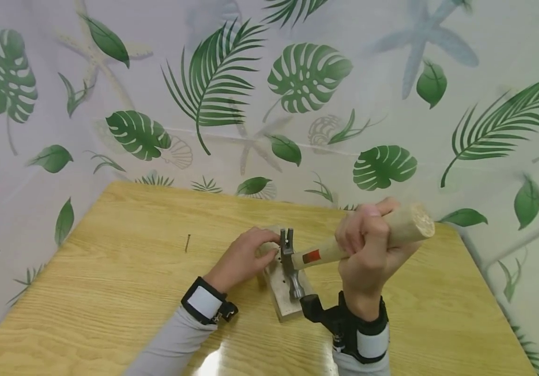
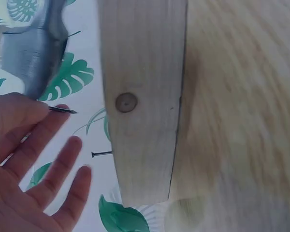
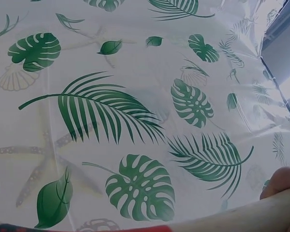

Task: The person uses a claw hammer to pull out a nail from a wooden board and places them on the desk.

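Note:
My right hand (image 1: 368, 243) grips the thick wooden handle of a claw hammer (image 1: 292, 274), its metal head over a pale wooden block (image 1: 284, 308). The handle carries a red and black label and crosses the bottom of the right wrist view. My left hand (image 1: 246, 256) is beside the far end of the block. In the left wrist view, its thumb and index finger pinch a nail (image 2: 63, 110), while the other fingers are extended. Another nail (image 2: 102, 153) sticks out of the block's face. The hammer head partly covers the block in the head view.
A loose nail (image 1: 187, 243) lies on the wooden table (image 1: 123, 271), left of my left hand. Behind the table hangs a leaf-patterned sheet (image 1: 316, 136). Straps with small cameras are on both wrists.

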A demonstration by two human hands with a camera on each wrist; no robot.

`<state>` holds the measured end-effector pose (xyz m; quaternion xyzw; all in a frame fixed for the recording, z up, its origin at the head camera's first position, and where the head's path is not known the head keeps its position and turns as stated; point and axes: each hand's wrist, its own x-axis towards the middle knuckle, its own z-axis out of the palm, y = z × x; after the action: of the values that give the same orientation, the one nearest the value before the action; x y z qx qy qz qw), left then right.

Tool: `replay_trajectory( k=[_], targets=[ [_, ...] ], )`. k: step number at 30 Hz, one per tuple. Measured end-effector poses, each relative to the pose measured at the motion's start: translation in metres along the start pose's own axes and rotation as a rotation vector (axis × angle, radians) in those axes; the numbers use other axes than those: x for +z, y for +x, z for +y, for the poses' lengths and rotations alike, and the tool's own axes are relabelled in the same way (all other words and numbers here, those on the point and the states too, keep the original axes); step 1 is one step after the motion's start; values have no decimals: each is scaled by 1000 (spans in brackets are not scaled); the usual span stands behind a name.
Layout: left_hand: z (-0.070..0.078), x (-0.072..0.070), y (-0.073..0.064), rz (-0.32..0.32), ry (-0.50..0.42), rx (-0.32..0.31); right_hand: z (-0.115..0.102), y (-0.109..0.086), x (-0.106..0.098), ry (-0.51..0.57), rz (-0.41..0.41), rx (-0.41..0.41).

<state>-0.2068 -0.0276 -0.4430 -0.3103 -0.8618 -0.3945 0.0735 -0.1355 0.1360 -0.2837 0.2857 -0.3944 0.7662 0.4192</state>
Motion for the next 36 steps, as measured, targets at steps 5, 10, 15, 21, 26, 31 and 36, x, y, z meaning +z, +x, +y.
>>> replay_trajectory(
  k=[5, 10, 15, 21, 26, 31, 36],
  targets=[
    [-1, 0, -1, 38, 9, 8, -4, 1, 1, 3, -6, 38],
    [-3, -4, -2, 116, 40, 31, -5, 0, 1, -11, -20, 59],
    [-2, -9, 1, 232, -15, 70, -5, 0, 2, -7, -41, 74],
    [-5, -17, 0, 274, -48, 2, -6, -1, 2, -24, -48, 85],
    [-17, -39, -4, 232, -9, -199, -6, -1, 0, -38, -46, 79],
    [-40, -74, -18, 123, 137, -463, -7, -1, 1, -59, -41, 92],
    [-60, -97, -35, 37, 240, -657, -7, 0, 1, -86, -42, 111]
  ],
)
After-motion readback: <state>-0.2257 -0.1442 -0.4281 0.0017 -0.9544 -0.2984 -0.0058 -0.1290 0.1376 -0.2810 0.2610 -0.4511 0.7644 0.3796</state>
